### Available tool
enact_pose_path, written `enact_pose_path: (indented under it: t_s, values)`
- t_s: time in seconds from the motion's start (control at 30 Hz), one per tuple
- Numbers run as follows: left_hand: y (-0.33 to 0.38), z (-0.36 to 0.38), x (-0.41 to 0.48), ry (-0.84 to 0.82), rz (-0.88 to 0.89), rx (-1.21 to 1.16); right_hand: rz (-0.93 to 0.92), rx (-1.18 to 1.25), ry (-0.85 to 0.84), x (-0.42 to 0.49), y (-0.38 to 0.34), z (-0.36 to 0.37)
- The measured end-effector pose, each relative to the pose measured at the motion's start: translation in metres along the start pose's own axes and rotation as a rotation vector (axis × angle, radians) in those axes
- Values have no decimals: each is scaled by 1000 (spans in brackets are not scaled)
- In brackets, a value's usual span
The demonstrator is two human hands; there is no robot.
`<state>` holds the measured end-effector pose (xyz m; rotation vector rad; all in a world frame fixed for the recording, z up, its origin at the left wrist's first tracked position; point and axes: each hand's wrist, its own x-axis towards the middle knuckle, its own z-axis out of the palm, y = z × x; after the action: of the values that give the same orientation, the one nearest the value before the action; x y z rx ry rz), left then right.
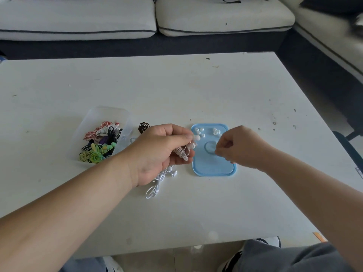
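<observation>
White earphones (181,154) mid-frame, gripped in curled left hand (157,152); right hand (241,148) above blue lid (214,170), fingertips pressed together, contents too small to tell. Could scatter loose ear tips (198,132) by knocking lid.

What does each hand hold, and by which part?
The left hand pinches a white earphone behind its bud. The right hand pinches its fingers together; whether they hold anything is unclear.

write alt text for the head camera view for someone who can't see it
A person's left hand grips a bundle of white earphones above a white table, while the right hand, fingers pinched together, hovers over a blue lid dotted with small white ear tips. A clear box of coloured cables sits to the left.
</observation>
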<state>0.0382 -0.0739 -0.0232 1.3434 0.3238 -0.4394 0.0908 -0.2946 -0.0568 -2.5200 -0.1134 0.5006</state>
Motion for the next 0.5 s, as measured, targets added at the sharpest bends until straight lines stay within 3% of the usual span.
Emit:
enact_pose_path:
  t_s: [0.13,0.33,0.5]
  values:
    - [2,-1,-1,-16,15,-27,-20,-120,17,6,5,11]
    - [2,-5,-3,-19,22,-42,-6,-83,86,11,7,18]
    - [2,-6,-2,-18,30,-53,10,-145,26,9,4,17]
